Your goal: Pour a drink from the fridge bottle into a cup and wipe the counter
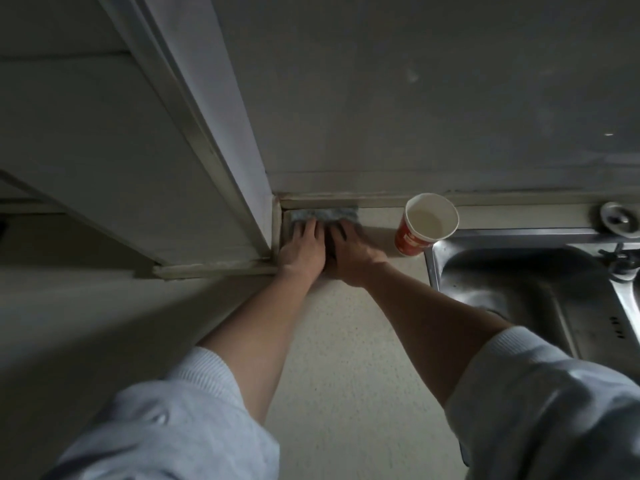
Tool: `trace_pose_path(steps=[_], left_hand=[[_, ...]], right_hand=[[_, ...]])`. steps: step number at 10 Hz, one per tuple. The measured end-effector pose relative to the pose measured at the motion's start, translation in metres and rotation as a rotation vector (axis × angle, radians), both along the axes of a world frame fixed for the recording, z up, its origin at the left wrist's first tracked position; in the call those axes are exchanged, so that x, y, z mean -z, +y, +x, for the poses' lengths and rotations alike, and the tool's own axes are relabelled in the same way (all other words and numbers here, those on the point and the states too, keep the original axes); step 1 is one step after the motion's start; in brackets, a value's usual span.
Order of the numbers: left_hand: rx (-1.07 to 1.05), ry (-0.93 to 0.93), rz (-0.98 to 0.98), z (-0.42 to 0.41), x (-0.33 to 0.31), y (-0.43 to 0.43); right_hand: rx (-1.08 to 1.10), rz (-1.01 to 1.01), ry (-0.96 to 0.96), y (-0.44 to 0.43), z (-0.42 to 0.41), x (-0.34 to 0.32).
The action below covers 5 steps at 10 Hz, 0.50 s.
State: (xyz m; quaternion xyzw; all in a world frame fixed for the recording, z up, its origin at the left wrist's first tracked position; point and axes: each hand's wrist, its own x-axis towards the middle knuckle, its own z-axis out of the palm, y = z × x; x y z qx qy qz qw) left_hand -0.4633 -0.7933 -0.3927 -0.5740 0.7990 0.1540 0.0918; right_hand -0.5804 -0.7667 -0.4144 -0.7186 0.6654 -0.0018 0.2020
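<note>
The pouring half of the job looks finished: the red paper cup (427, 223) stands upright just to the right of the right hand (349, 251), apart from it, with pale liquid showing inside, and no bottle is in sight, so it has presumably gone back to the fridge. The wiping is what is in hand now. A grey-blue cloth (325, 214) lies under and just beyond the fingertips of both hands, pushed into the far corner of the counter (346, 341), where the wall meets a tall white panel (207, 168) that rises directly left of the left hand (301, 244). How much of the counter is already wiped cannot be judged; the long stretch nearer the body than the hands looks dry and unmarked. Both arms reach well forward, nearly straight, forearms bare below pushed-up pale sleeves (173, 427), converging so that the two hands sit side by side and touch. Each hand lies palm down with fingers extended and slightly spread, pressing the cloth flat rather than clutching it; the right hand's fingers are in shadow, so their exact lie is less certain. The steel sink (519, 282) lies beyond the cup, further right of the right hand.
</note>
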Motion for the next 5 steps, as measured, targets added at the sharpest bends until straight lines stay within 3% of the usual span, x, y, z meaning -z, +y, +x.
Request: trace_pose_path(steps=[1,2,5], left_hand=[[-0.02,-0.1,-0.04,0.002,0.002,0.006],[0.093,-0.214,-0.119,0.003,-0.008,0.008],[0.118,-0.22,-0.102,0.034,-0.092,0.058]], right_hand=[[0.006,-0.024,0.069,0.009,0.001,-0.007],[0.067,-0.025,-0.005,0.019,-0.001,-0.022],[-0.001,-0.121,0.026,0.056,-0.019,-0.08]])
